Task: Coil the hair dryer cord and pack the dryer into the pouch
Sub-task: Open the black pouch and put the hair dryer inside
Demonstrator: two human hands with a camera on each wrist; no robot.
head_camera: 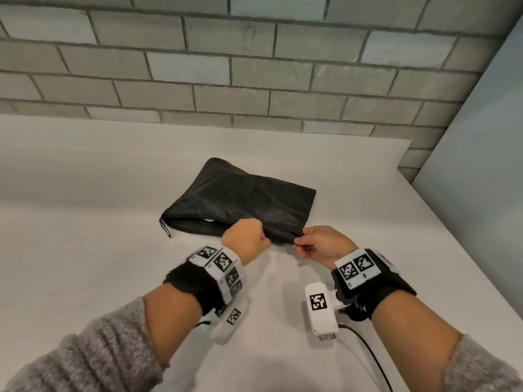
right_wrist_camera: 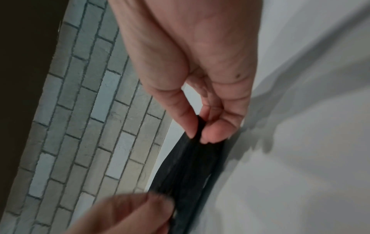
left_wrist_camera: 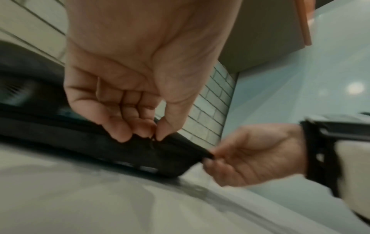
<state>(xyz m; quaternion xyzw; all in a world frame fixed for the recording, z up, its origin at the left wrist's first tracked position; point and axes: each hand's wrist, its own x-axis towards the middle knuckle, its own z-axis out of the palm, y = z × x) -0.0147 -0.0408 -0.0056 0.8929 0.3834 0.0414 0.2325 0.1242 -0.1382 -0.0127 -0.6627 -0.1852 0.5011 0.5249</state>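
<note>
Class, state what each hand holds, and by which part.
Both hold the black pouch: left hand pinches its zipper edge, right hand pinches the near right corner.

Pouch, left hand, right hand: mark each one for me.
pouch (head_camera: 240, 193): head view, middle of the black fabric.
left hand (head_camera: 246, 236): head view, back of the hand at the pouch's opening.
right hand (head_camera: 322, 244): head view, knuckles, pinching the pouch's corner.

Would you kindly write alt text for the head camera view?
Two hands work at the near edge of a black pouch lying on a white table: the left hand pinches its zipper edge, the right hand pinches its corner. A brick wall stands behind.
</note>
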